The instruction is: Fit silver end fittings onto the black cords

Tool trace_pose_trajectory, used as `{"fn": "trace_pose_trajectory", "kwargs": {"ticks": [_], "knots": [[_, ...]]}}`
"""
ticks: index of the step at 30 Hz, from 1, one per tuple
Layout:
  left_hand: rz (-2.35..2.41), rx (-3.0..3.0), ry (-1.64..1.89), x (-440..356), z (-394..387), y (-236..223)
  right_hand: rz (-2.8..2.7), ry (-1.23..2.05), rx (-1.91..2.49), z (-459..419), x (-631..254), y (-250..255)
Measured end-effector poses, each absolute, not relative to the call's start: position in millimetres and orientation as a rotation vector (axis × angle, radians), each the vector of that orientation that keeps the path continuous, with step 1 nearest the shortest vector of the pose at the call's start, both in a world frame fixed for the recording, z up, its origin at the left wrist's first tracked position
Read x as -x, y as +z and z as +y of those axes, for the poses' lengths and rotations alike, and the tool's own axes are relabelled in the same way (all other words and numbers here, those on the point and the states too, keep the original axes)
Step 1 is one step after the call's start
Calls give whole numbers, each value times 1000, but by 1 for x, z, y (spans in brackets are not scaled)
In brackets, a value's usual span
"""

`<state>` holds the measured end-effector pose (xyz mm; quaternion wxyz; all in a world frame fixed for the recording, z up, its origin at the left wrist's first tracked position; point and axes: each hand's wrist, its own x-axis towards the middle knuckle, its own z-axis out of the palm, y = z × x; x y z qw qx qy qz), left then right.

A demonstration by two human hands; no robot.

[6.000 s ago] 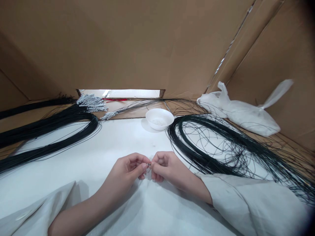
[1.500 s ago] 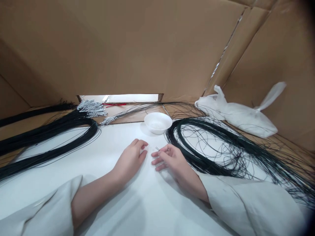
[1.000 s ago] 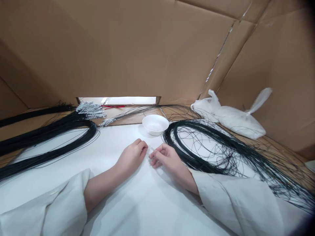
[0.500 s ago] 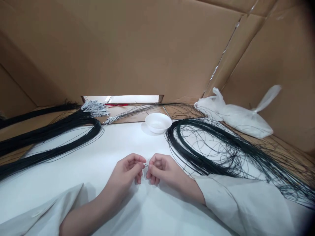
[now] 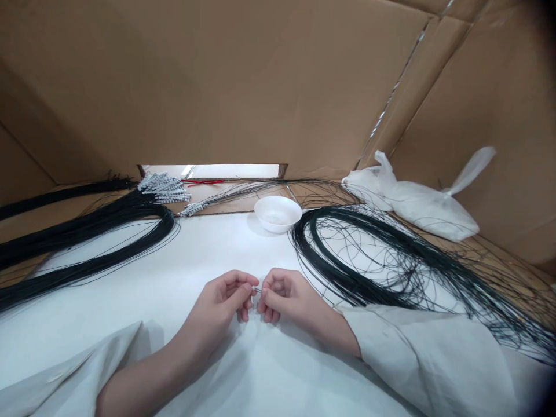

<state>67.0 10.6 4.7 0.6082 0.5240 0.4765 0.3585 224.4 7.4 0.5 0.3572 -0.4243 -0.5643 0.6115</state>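
My left hand (image 5: 226, 298) and my right hand (image 5: 282, 295) meet fingertip to fingertip low over the white table top (image 5: 174, 272). Both pinch a thin wire end with a tiny piece on it (image 5: 258, 289), too small to name. Behind them stands a small white bowl (image 5: 278, 212) holding small pale bits. A large loose coil of dark wires (image 5: 373, 260) lies just right of my right hand. Another long bundle of dark wires (image 5: 87, 231) loops across the left side.
Wires with silvery beaded ends (image 5: 163, 186) lie at the back left beside a red strand (image 5: 204, 182). A tied white plastic bag (image 5: 417, 200) rests at the back right. Cardboard walls (image 5: 260, 81) close the bench in, with a low slot (image 5: 212, 171) at the back.
From 1.5 s ago my hands drew back from near the bowl towards me and closed together into a pinch; in the last half second they barely moved.
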Motion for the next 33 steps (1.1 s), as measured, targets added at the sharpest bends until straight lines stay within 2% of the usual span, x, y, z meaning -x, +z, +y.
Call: {"fn": "trace_pose_trajectory", "kwargs": {"ticks": [33], "knots": [[1084,-1230,788,-66,11,6,-1398,1624,1104,11,-224,-1]]}}
